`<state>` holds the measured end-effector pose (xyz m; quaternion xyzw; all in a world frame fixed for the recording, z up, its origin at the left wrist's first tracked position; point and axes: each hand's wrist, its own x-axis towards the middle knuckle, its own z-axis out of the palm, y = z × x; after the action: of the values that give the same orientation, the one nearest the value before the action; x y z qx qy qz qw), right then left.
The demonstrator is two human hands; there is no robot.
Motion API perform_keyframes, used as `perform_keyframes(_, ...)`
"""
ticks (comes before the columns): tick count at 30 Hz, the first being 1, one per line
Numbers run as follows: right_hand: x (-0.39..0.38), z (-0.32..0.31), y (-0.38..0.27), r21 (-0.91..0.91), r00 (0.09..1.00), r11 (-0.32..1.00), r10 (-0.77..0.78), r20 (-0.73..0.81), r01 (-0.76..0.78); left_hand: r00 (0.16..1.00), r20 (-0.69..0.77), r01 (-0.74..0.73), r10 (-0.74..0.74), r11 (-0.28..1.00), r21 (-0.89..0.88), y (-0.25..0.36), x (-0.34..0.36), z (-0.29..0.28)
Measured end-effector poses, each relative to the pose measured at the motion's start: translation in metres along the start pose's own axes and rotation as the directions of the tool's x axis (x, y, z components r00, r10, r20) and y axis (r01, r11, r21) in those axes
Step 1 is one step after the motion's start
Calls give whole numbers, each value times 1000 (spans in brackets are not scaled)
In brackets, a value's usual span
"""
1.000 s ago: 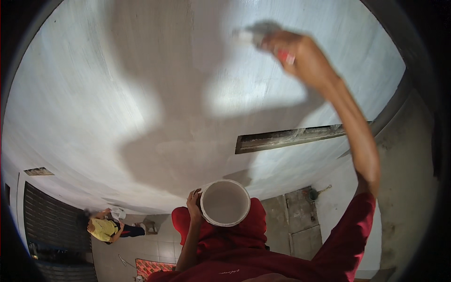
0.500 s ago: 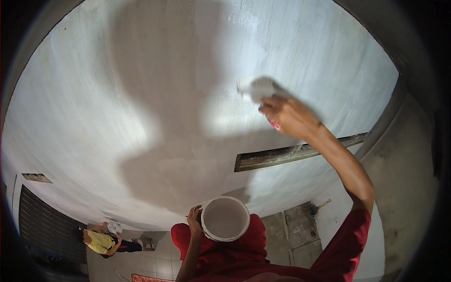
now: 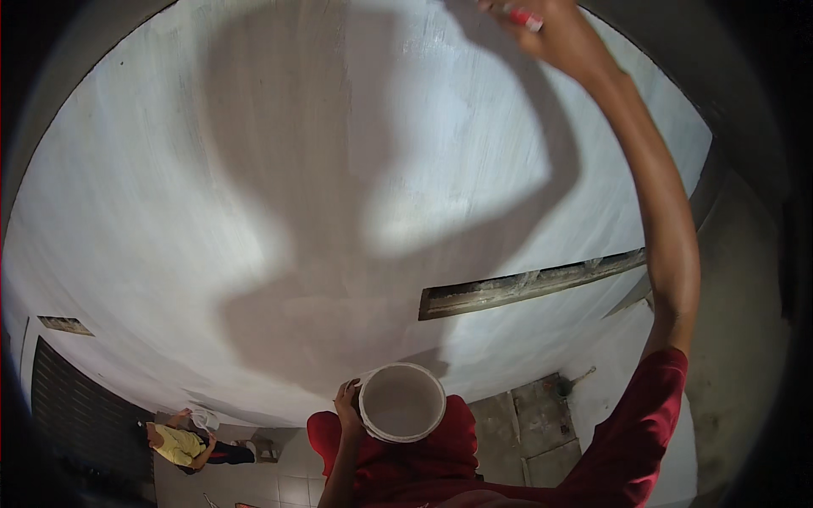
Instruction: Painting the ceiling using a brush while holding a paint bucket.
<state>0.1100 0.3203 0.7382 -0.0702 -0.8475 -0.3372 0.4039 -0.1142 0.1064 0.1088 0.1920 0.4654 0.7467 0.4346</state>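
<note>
My right hand (image 3: 555,38) is raised to the top of the view, fingers closed round the red handle of a paintbrush (image 3: 527,19). The brush head is mostly cut off by the upper edge. Near it is a tall wall (image 3: 474,110) with streaky whitish paint and glossy wet-looking patches. My left hand (image 3: 348,405) grips the left side of a round white bucket (image 3: 402,438), held by my lap. Pale liquid or a pale bottom shows inside; I cannot tell which.
A long narrow opening (image 3: 525,286) cuts into the wall at right. At lower left, a person (image 3: 179,444) in a yellow top holds a white container (image 3: 204,420) beside a dark slatted door (image 3: 80,415). A small stool (image 3: 267,449) stands near them. Floor lies far below.
My right hand has swept upward along the wall with the paintbrush, from mid-wall to the top edge of the view. My left hand still holds the bucket.
</note>
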Motion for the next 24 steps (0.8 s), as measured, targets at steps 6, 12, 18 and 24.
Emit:
perform_keyframes(6,-101,76,-62,-50,966,992,-104,236,119,1000,-3,-1,1,998,-70,-5,3,-2)
perform_keyframes(12,-84,50,-66,316,873,925,32,487,-210,1000,11,7,-5,995,-96,4,1,5)
perform_keyframes(18,-4,14,-34,-15,1000,1000,-3,31,4,1000,-18,-26,25,998,-60,2,4,5)
perform_keyframes(24,29,16,-40,-159,991,982,-115,-75,102,1000,15,-25,26,999,-46,6,-2,7)
